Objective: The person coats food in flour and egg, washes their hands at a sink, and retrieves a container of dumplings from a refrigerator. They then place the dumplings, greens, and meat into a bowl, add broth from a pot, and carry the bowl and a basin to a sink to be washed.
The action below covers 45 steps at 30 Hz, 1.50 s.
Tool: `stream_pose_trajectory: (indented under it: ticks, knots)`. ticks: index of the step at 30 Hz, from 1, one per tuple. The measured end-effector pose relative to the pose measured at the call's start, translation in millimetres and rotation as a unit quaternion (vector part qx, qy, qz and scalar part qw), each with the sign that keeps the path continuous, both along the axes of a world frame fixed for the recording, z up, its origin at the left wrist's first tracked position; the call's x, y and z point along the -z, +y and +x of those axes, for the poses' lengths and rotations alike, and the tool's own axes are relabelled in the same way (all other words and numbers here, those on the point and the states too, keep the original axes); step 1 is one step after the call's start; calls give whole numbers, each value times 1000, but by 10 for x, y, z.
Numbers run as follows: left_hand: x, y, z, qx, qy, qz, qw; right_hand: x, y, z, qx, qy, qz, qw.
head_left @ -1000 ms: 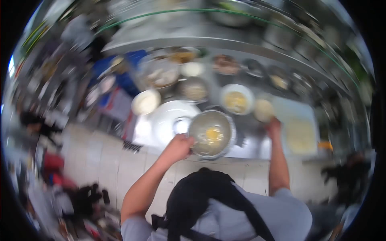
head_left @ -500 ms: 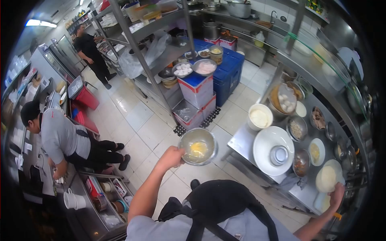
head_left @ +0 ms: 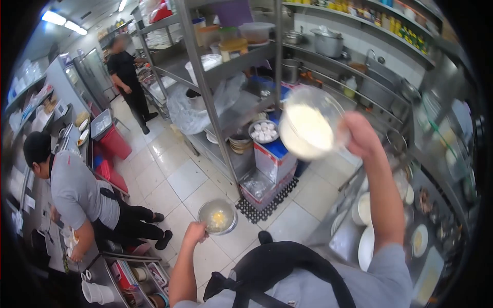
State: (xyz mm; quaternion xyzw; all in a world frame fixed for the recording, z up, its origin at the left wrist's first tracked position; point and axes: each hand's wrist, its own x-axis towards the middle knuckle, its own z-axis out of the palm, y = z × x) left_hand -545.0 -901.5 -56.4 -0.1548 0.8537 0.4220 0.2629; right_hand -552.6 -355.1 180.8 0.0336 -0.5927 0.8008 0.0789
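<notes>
My left hand (head_left: 195,233) grips the rim of a small metal bowl (head_left: 217,216) with yellow egg in it, held low over the tiled floor. My right hand (head_left: 359,134) is raised high and holds a clear container (head_left: 309,128) with a pale white mass inside, tilted toward me. Both are held in the air, away from the counter.
A steel counter (head_left: 345,241) with plates and bowls runs along the right. Metal shelving (head_left: 226,66) and stacked boxes (head_left: 272,159) stand ahead. One person in grey (head_left: 77,190) bends at a counter on the left; another in black (head_left: 126,77) stands far back.
I have turned left, away from the counter. My right hand lifted the clear container from the counter up high. My left hand carried the metal bowl lower and to the left.
</notes>
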Motion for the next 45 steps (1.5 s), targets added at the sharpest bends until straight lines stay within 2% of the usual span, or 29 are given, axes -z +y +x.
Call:
stream_pose_trajectory:
  ticks: [1, 3, 5, 6, 7, 9, 13, 17, 19, 20, 22, 23, 25, 26, 27, 29, 30, 31, 32, 33, 34, 35, 36, 37, 38, 39, 40, 42, 45]
  knots:
    - [55, -120, -34, -20, 3, -11, 1000, -248, -145, -521, -4, -2, 27, 1000]
    - [493, -582, 1, 131, 134, -118, 975, -721, -398, -1471, -34, 19, -5, 999]
    - [325, -696, 141, 262, 194, -281, 903, -1035, -508, -2458, -58, 18, -4, 998]
    - [264, -688, 216, 61, 104, -162, 979, -1215, -636, -2829, -44, 6, 4, 999]
    - [221, -678, 288, -142, 10, -30, 989, -1373, -782, -3135, -30, -2, 20, 999]
    - [180, -659, 400, -256, -11, -20, 966, -1531, -1021, -3833, -50, -1, 27, 998]
    - [206, -629, 293, -304, -23, -7, 952, -1714, -1503, -4720, -90, 4, 62, 994]
    - [312, -574, -188, -286, -46, 12, 957, -1651, -1976, -5451, -63, -29, 139, 988]
    - [241, -434, -514, -257, -32, 20, 966, -1396, -1956, -6194, -251, 55, 288, 922]
    - [170, -344, -648, -224, -23, 20, 974, -1359, -2004, -6277, -253, 50, 292, 921]
    - [-7, -128, -968, -196, -28, 26, 980, -1303, -2177, -6296, -207, -59, 302, 929]
    - [-132, -12, -1121, -168, -28, 27, 985, -1319, -2216, -6227, -204, -67, 299, 930]
    - [-474, 293, -1452, -141, -33, 12, 989, -1389, -2230, -6098, -192, -83, 496, 843]
    - [-571, 413, -1559, -120, -36, 0, 992, -1195, -2127, -6664, -259, 140, 582, 758]
    - [-580, 469, -1623, -108, -42, -8, 993, -1269, -2031, -6465, -228, 195, 636, 711]
    - [-525, 592, -1801, 31, 53, -55, 997, -1358, -1837, -6065, -162, 401, 666, 608]
    - [-556, 697, -1887, 157, 191, -143, 958, -1389, -1643, -5801, -107, 507, 651, 555]
    - [-628, 837, -1968, 277, 330, -209, 878, -1397, -1381, -5506, -50, 594, 620, 510]
    - [-1066, 1280, -2093, 178, 101, -173, 963, -1422, -1097, -5219, 8, 665, 578, 472]
    - [-319, 815, -2125, 293, 294, -199, 888, -1396, -684, -4803, -28, 617, 503, 605]
    - [-1021, 1627, -2225, 14, 24, -41, 999, -1360, -239, -4547, 6, 693, 505, 516]
    - [-1030, 1853, -2244, -16, 59, -41, 997, -1231, 104, -4354, 2, 681, 483, 550]
    - [-1189, 2273, -2360, 4, 59, -44, 997, -1091, 494, -4174, 3, 671, 445, 593]
    - [-1367, 2775, -2483, -42, 35, -69, 996, -1016, 894, -3960, -44, 584, 452, 673]
    - [-1457, 3193, -2613, -90, 11, -93, 992, -939, 1303, -3822, -118, 484, 488, 717]
    - [-1352, 3424, -2811, -131, -56, -41, 989, -743, 1680, -3806, -171, 453, 484, 729]
    - [-1315, 3720, -2974, -114, -57, -52, 990, -626, 2101, -3784, -194, 397, 512, 736]
    - [-1279, 4254, -3341, 115, 69, -149, 980, -387, 2885, -3776, -223, 299, 550, 747]
    - [-1448, 5277, -3744, 133, 63, -121, 982, -78, 3902, -3858, -238, 185, 614, 729]
